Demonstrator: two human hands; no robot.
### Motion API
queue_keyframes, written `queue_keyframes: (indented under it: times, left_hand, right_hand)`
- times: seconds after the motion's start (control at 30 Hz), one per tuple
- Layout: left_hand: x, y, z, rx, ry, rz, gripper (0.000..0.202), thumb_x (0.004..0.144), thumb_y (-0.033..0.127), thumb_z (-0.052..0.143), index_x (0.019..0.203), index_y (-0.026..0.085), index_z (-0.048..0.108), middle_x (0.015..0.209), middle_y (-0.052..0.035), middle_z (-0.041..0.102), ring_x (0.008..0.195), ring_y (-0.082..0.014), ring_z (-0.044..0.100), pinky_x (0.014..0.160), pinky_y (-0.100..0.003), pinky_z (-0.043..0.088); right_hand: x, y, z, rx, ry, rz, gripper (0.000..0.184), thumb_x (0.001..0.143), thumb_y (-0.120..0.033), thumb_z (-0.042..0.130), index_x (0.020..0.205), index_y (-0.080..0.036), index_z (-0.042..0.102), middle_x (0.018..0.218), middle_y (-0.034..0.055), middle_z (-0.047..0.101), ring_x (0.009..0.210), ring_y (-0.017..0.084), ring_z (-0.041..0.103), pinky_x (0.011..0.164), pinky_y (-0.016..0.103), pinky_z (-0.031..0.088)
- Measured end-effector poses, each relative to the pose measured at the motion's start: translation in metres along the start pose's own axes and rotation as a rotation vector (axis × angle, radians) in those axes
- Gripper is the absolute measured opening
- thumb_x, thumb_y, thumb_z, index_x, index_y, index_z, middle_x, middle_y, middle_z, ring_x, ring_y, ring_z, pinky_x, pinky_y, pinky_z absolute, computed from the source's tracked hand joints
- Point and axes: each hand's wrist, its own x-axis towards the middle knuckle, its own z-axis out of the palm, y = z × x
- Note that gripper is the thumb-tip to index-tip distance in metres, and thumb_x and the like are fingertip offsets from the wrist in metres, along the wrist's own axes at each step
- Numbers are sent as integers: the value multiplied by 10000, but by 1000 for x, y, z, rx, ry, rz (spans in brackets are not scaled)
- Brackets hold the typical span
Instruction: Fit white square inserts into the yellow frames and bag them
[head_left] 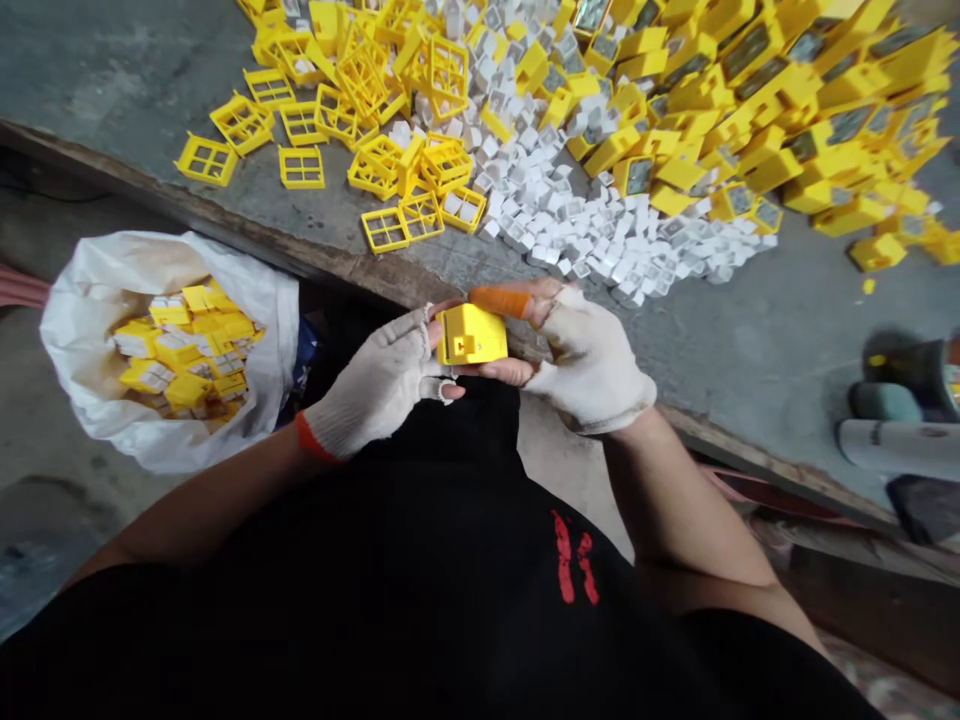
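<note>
White-gloved left hand (379,385) and right hand (589,360) clench a yellow plastic block (471,335), a white sack (90,350) left of the grip.

Soft, even daylight, faint shadows, wide-angle bending at the edges

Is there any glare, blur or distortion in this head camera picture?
In the head view, the wide lens bows the wooden bench edge and stretches the arms; light is soft and even, without hard glare; the yellow plastic part between the gloved left hand and right hand looks fairly sharp.
</note>
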Motion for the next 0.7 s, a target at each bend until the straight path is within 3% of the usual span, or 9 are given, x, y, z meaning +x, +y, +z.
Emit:
queue_keyframes:
  times: [0.13, 0.3, 0.43, 0.5, 0.6, 0.7]
  left_hand:
    - [1, -1, 2, 2, 34, -3, 234, 991, 280, 833, 1201, 196, 776, 1203, -121, 862, 862, -239, 826, 610, -279, 620]
    - [-4, -3, 0, 88, 72, 61, 384, 947, 320, 856, 1308, 197, 809, 1267, -135, 854, 986, -273, 827, 648, -302, 650]
    - [-10, 4, 1, 391, 109, 267, 499, 826, 266, 958, 1306, 204, 835, 1287, -90, 844, 1157, -303, 783, 887, -335, 667]
    - [-13, 9, 3, 557, 152, 352, 439, 807, 208, 946, 1232, 196, 839, 1247, -76, 839, 1195, -303, 764, 1004, -335, 635]
    - [-18, 14, 4, 752, 164, 436, 323, 856, 228, 864, 1173, 198, 806, 1195, -77, 816, 1114, -285, 765, 980, -350, 639]
    - [-20, 14, 0, 940, 98, 651, 362, 826, 219, 828, 1183, 227, 770, 1146, -57, 796, 1058, -270, 760, 959, -381, 646]
  right_hand:
    - [0, 4, 3, 36, 53, -108, 624, 1076, -685, 695, 1439, -190, 803, 1319, 176, 828, 1156, 364, 783, 1033, 557, 660]
    - [-3, -5, 11, -107, 37, -116, 545, 1085, -670, 683, 1422, -261, 808, 1308, 135, 832, 1113, 336, 761, 980, 521, 629]
    - [-5, -18, 28, -184, 106, -58, 468, 1122, -639, 632, 1375, -298, 829, 1300, 131, 839, 1166, 337, 756, 1033, 527, 584]
    - [-4, -21, 35, -50, 171, 6, 565, 1107, -720, 617, 1406, -282, 814, 1318, 141, 827, 1205, 335, 760, 1061, 520, 592]
    - [1, -21, 41, 373, 225, 131, 745, 980, -890, 681, 1327, -248, 831, 1206, 121, 816, 1123, 312, 775, 1006, 484, 642]
    - [7, -24, 42, 729, 236, 222, 613, 873, -816, 880, 1139, -263, 863, 1040, 55, 787, 1011, 269, 766, 951, 437, 658]
